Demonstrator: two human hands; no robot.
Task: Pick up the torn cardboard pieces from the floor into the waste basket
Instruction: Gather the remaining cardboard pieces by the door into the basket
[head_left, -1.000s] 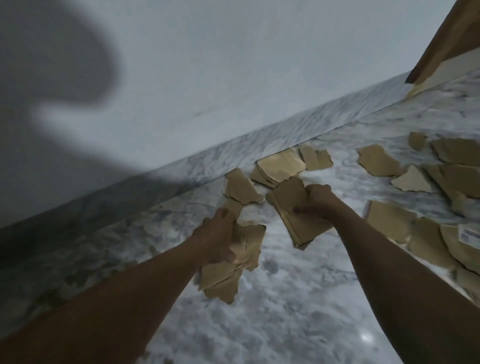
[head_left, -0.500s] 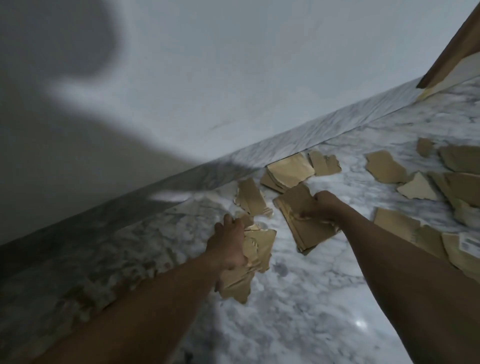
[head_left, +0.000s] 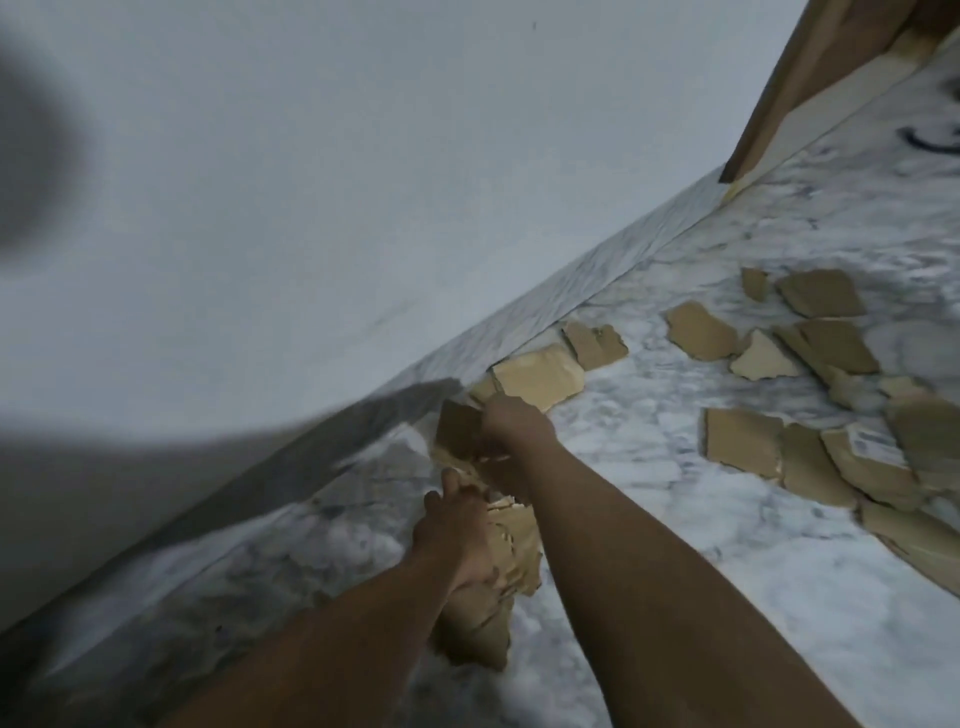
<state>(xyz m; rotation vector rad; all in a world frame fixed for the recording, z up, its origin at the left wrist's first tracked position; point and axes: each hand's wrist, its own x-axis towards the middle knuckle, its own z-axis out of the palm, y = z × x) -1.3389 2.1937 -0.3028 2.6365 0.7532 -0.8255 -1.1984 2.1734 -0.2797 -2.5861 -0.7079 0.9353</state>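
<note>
Torn brown cardboard pieces lie scattered on the marble floor (head_left: 649, 467). My left hand (head_left: 460, 535) grips a bundle of torn pieces (head_left: 511, 551) that hangs below it. My right hand (head_left: 511, 423) holds a stack of cardboard pieces (head_left: 457, 431) just above the left hand, close to the wall base. A pale piece (head_left: 540, 376) lies right behind the right hand. More loose pieces (head_left: 743, 439) spread over the floor to the right. No waste basket is in view.
A white wall (head_left: 363, 182) with a marble skirting (head_left: 597, 280) runs diagonally on the left. A brown wooden door frame (head_left: 810, 78) stands at the top right. A dark mark (head_left: 930, 143) shows on the far floor.
My right hand has lifted its cardboard stack and brought it left, over the bundle in my left hand. The camera view has swung, so the floor pieces sit further right.
</note>
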